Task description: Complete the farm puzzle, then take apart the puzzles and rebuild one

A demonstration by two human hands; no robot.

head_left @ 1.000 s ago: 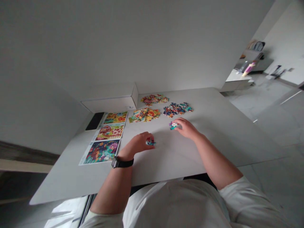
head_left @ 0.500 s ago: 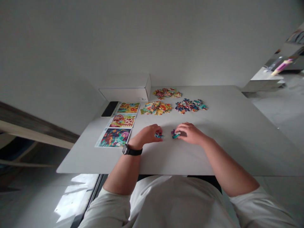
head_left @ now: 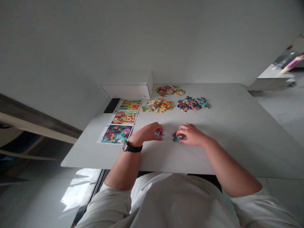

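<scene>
My left hand (head_left: 149, 132), with a black watch on the wrist, rests on the white table (head_left: 237, 133) with its fingers curled on a small red and teal puzzle piece (head_left: 159, 134). A short way to the right, my right hand (head_left: 191, 134) pinches a teal and purple puzzle piece (head_left: 176, 137) against the tabletop. The two pieces lie apart. Beyond the hands lie three piles of loose pieces: a dark blue pile (head_left: 193, 104), a yellow-orange pile (head_left: 158, 105) and a red-green pile (head_left: 169, 90).
Three colourful picture cards (head_left: 121, 120) lie in a row at the left of the table, with a black phone (head_left: 112, 105) beside them. A white box (head_left: 129, 85) stands at the back against the wall. A white shelf (head_left: 273, 77) stands off to the right.
My right hand drew its piece back from near the dark blue pile toward the left hand. The camera view shifted, and both hands now sit closer together.
</scene>
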